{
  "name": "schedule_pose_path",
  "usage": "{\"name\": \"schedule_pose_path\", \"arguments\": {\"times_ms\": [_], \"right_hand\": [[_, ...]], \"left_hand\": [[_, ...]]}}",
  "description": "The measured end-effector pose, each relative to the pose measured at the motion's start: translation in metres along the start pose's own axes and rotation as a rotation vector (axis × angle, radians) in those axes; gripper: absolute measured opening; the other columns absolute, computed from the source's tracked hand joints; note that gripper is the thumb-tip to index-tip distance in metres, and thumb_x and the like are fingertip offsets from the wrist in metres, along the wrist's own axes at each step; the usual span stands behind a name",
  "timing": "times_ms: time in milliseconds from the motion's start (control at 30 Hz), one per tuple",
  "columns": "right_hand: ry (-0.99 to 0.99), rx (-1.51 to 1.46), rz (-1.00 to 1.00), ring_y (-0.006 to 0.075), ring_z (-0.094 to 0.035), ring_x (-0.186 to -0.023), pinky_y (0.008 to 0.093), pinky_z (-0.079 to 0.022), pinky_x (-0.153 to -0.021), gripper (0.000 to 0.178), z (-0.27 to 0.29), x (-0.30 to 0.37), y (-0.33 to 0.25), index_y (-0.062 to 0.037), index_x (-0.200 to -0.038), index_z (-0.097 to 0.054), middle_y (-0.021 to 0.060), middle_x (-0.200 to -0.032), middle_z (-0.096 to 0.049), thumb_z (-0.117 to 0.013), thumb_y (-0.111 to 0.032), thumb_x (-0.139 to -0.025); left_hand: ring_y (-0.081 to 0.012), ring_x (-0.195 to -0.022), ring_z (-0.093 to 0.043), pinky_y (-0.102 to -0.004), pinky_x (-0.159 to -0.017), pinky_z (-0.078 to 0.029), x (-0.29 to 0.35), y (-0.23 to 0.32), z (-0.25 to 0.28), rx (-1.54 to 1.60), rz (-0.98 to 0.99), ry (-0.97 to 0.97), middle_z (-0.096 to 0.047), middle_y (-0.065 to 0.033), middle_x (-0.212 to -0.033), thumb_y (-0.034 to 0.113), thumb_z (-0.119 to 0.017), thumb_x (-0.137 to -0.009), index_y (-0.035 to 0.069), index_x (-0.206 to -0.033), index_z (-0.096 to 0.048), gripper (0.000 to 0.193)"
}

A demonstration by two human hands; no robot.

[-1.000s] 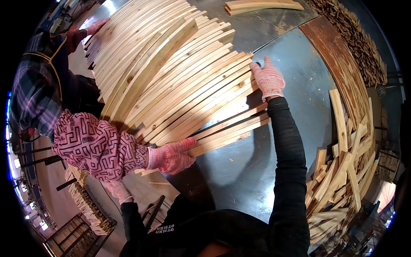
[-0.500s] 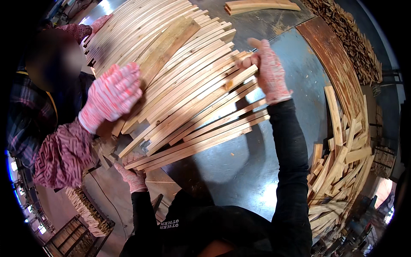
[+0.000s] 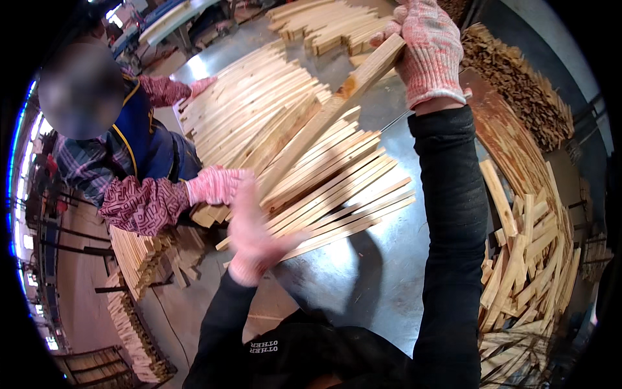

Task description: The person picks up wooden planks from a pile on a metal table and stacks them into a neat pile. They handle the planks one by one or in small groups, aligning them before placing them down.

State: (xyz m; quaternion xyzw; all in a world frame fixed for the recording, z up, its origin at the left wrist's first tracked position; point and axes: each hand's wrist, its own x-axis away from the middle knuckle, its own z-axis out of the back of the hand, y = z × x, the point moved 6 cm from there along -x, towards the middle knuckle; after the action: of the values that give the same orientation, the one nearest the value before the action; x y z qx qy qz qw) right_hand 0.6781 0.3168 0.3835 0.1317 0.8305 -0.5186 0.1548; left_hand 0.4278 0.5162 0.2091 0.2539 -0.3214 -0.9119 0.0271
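My right hand (image 3: 431, 55), in a pink-and-white knitted glove, is closed round the far end of a wooden strip (image 3: 324, 123) with a brown knot. The strip slants above the other strips, its near end beside my left hand (image 3: 253, 243). That gloved hand is smeared by motion, but its thumb stands apart from its fingers, and I see nothing gripped in it. Below lie rows of pale wooden strips (image 3: 253, 97) and several fanned-out strips (image 3: 343, 198) on the metal table (image 3: 330, 266). A wider board (image 3: 282, 133) rests across the rows.
A co-worker stands at the left, one gloved hand (image 3: 220, 185) beside the strips, the other (image 3: 202, 85) at the rows' far edge. More strips (image 3: 330, 23) lie at the back. At right are a worn brown board (image 3: 499, 117) and a heap of offcuts (image 3: 531, 253).
My right hand has moved up and away, lifting the knotted strip off the others. My left hand has come up from under the strips' near ends. The co-worker's near hand has shifted right and down.
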Motion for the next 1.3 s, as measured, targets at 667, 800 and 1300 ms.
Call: {"name": "schedule_pose_path", "arguments": {"times_ms": [667,800,1300], "right_hand": [[0.676,-0.380,-0.099,0.0190,-0.059,-0.067,0.0334,-0.052,-0.054,0.046,0.505,0.422,-0.069,-0.0018,-0.125,-0.050,0.0133,-0.093,-0.058,-0.052,-0.040,-0.099],[1.052,-0.179,0.049,0.0139,-0.050,-0.053,0.0292,-0.048,-0.051,0.061,0.513,0.488,-0.187,-0.0006,-0.136,-0.054,0.0035,-0.066,-0.049,-0.047,-0.051,-0.102],[1.257,0.074,0.065,0.0343,-0.055,-0.108,0.0398,-0.047,-0.092,0.069,0.396,0.520,-0.247,0.0028,-0.137,-0.041,0.0155,-0.109,-0.053,-0.050,-0.053,-0.098]], "left_hand": [[-0.0381,-0.138,-0.038,-0.0591,-0.112,-0.025,0.057,0.015,-0.181,-0.837,-0.135,-0.468,-0.044,-0.0197,-0.147,0.056,-0.081,-0.063,0.008,-0.144,-0.044,0.101],[-0.0373,-0.141,-0.035,-0.0601,-0.109,-0.029,0.039,-0.036,-0.193,-0.841,-0.009,-0.399,-0.041,-0.0177,-0.152,0.057,-0.075,-0.072,0.008,-0.150,-0.037,0.100],[-0.0313,-0.102,-0.066,-0.0413,-0.086,-0.052,0.228,0.342,-0.319,0.555,-0.629,-1.196,-0.069,-0.0186,-0.110,0.036,-0.078,-0.079,0.004,-0.123,-0.062,0.056]]}}
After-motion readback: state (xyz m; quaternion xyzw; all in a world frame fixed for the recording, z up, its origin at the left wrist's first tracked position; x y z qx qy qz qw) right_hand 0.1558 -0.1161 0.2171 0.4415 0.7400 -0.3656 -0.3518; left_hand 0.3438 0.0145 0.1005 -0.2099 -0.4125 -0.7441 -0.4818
